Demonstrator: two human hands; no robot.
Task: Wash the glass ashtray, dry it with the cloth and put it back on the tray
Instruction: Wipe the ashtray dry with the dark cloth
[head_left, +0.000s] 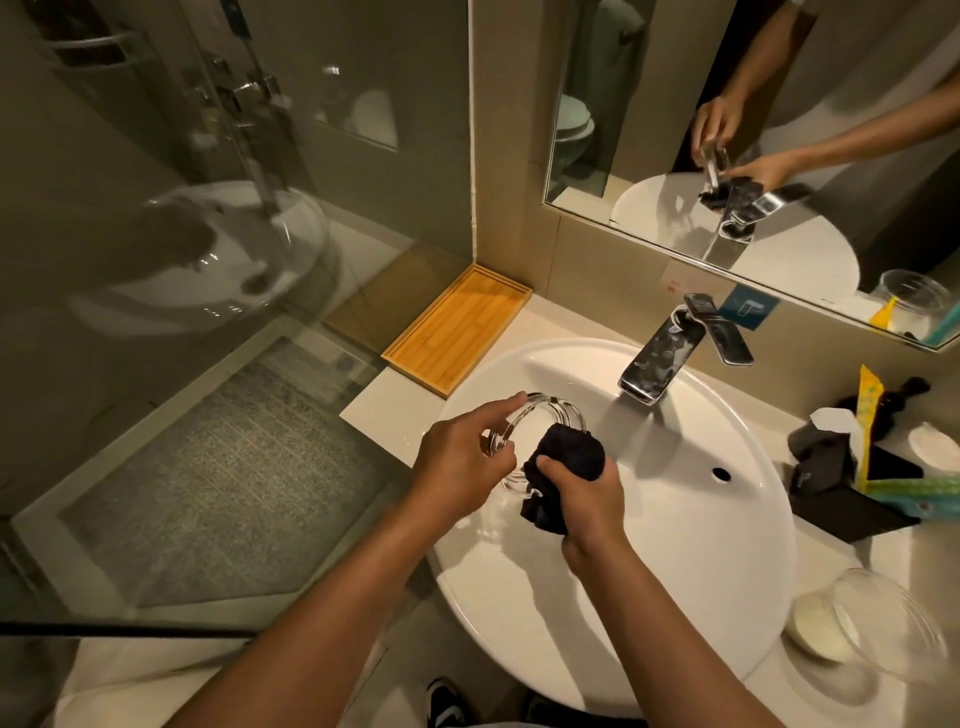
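**Ashtray held over basin, cloth applied**

The right hand (582, 499) is clenched around a bunched dark cloth (566, 467), pressing it into the ashtray (540, 415). The left hand (462, 457) pinches the ashtray rim; the ashtray is clear, round, thick-walled glass, tilted on edge above the left part of the sink (701, 519). Beyond the sink's left rim, a wooden tray (457, 332) lies on the counter, with nothing in it.

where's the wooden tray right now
In the head view the wooden tray sits on the counter at the sink's upper left, against the wall corner beside the glass shower panel.
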